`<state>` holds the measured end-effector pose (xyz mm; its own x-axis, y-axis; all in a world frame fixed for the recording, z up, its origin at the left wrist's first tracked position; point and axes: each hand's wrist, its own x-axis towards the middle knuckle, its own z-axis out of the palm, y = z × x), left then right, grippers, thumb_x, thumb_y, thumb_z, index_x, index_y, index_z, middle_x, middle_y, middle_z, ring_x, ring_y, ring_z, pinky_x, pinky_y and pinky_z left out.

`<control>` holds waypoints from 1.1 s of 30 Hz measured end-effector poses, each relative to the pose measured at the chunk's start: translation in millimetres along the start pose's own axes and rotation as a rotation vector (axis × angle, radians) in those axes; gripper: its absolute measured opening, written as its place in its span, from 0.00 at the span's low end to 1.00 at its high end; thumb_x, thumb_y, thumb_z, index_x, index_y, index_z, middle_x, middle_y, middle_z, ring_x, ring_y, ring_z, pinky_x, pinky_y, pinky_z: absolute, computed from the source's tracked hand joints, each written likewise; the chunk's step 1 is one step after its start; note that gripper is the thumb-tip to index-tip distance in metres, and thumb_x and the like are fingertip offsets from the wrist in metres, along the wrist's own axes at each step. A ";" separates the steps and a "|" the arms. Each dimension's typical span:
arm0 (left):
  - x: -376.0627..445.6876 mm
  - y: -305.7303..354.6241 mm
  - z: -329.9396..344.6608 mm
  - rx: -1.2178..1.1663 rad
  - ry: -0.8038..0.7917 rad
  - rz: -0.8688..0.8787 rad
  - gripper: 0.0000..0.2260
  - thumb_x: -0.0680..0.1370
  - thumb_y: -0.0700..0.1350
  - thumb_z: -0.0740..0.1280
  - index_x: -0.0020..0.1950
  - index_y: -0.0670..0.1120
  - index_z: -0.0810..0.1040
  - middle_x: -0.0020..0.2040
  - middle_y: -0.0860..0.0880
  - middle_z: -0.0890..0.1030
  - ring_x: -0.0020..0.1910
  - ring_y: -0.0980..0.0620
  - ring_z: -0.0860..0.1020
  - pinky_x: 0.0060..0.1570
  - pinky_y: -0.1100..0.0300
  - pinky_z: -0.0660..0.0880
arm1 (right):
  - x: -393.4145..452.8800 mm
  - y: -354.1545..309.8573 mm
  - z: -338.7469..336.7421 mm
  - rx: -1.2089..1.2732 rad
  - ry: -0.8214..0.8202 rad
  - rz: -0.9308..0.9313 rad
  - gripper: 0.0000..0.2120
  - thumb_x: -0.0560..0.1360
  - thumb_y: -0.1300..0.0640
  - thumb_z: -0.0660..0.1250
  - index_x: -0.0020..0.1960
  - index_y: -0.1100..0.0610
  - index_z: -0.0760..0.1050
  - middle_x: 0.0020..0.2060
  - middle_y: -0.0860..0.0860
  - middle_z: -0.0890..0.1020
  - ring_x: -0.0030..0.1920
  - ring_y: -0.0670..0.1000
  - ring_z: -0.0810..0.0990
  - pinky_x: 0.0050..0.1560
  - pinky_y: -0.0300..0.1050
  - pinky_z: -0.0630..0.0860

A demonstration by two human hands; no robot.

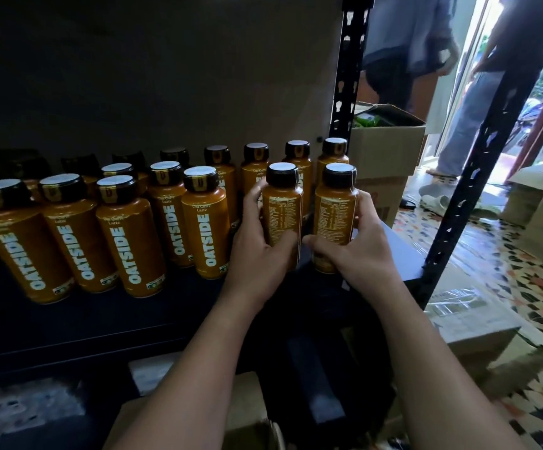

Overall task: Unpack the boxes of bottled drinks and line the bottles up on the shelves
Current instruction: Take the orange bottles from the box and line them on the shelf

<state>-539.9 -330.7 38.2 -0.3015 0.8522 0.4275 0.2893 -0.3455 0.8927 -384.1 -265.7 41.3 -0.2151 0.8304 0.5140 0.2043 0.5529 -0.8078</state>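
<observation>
Left hand (pixel 257 235) is wrapped around one bottle (pixel 281 219), right hand (pixel 354 241) around another (pixel 335 219), both upright with caps up and the nutrition panels facing me. They sit side by side at the right end of the shelf (pixel 101 319), just in front of the back row (pixel 257 170), close to the post (pixel 349 76). The front row (pixel 127 241) with OATSIDE labels showing runs left from the left hand, so my guess is these two need a twist to match; either hand can do its own. Past the post an open box (pixel 387 141) holds something green, can't tell what. Bottom box (pixel 250 423) contents are hidden.
</observation>
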 end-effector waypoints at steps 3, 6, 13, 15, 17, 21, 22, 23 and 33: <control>-0.7 -2.5 1.7 0.070 0.038 0.028 0.37 0.76 0.44 0.74 0.75 0.67 0.58 0.69 0.58 0.73 0.68 0.57 0.74 0.63 0.50 0.78 | -0.8 0.6 -3.1 0.056 -0.017 0.019 0.35 0.66 0.59 0.81 0.67 0.50 0.67 0.53 0.44 0.81 0.55 0.41 0.80 0.54 0.44 0.81; -1.7 -1.0 3.6 0.123 0.078 0.068 0.38 0.73 0.48 0.77 0.74 0.67 0.58 0.72 0.54 0.71 0.69 0.53 0.74 0.62 0.46 0.79 | -1.0 1.4 -7.3 0.227 -0.081 0.059 0.35 0.68 0.68 0.78 0.69 0.50 0.68 0.54 0.52 0.82 0.55 0.49 0.83 0.50 0.44 0.81; -5.2 4.7 1.3 0.057 -0.042 0.057 0.37 0.79 0.45 0.72 0.79 0.64 0.54 0.73 0.58 0.71 0.70 0.60 0.72 0.69 0.46 0.74 | -2.6 3.4 -8.5 0.251 -0.120 0.076 0.40 0.67 0.63 0.81 0.73 0.50 0.65 0.59 0.51 0.80 0.61 0.48 0.79 0.54 0.45 0.81; -7.6 4.6 1.7 0.080 -0.012 0.060 0.34 0.79 0.45 0.71 0.78 0.64 0.56 0.70 0.60 0.73 0.68 0.61 0.74 0.68 0.48 0.75 | -2.8 2.5 -8.0 0.172 -0.071 0.071 0.41 0.65 0.58 0.83 0.72 0.49 0.65 0.59 0.48 0.79 0.60 0.45 0.78 0.55 0.42 0.79; -9.6 5.2 3.8 0.145 0.044 0.065 0.36 0.77 0.47 0.74 0.75 0.67 0.57 0.68 0.60 0.73 0.67 0.59 0.75 0.65 0.50 0.78 | -2.5 2.2 -7.5 0.133 -0.042 0.077 0.41 0.65 0.57 0.83 0.72 0.48 0.66 0.57 0.47 0.78 0.58 0.44 0.77 0.54 0.41 0.78; -15.8 6.3 10.1 0.262 0.162 0.110 0.37 0.74 0.52 0.77 0.75 0.65 0.58 0.71 0.56 0.71 0.68 0.55 0.74 0.61 0.49 0.80 | -0.8 5.2 -9.9 0.222 -0.101 0.129 0.38 0.63 0.57 0.79 0.69 0.46 0.67 0.57 0.52 0.80 0.59 0.51 0.80 0.57 0.54 0.82; -17.8 6.4 11.5 0.281 0.187 0.126 0.38 0.73 0.53 0.78 0.75 0.64 0.58 0.70 0.56 0.70 0.68 0.56 0.74 0.61 0.50 0.80 | -0.8 5.3 -10.8 0.272 -0.124 0.142 0.36 0.64 0.57 0.77 0.69 0.46 0.67 0.57 0.53 0.81 0.59 0.53 0.81 0.58 0.56 0.82; -19.5 6.6 12.9 0.296 0.210 0.141 0.38 0.73 0.54 0.78 0.74 0.63 0.58 0.70 0.56 0.70 0.68 0.56 0.74 0.60 0.50 0.81 | -0.5 5.1 -11.9 0.317 -0.143 0.150 0.36 0.65 0.58 0.75 0.69 0.47 0.67 0.58 0.54 0.81 0.60 0.54 0.81 0.58 0.57 0.81; -37.6 0.1 13.8 0.418 0.251 0.199 0.40 0.76 0.52 0.75 0.80 0.57 0.54 0.71 0.53 0.68 0.69 0.54 0.72 0.61 0.49 0.80 | -4.4 1.8 -10.6 0.155 -0.103 0.089 0.42 0.64 0.59 0.83 0.71 0.47 0.65 0.60 0.47 0.78 0.62 0.45 0.77 0.59 0.52 0.81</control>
<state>-516.0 -357.4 20.2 -0.3970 0.6483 0.6497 0.6856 -0.2611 0.6795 -372.6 -267.7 40.7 -0.3005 0.8599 0.4127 0.0795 0.4538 -0.8875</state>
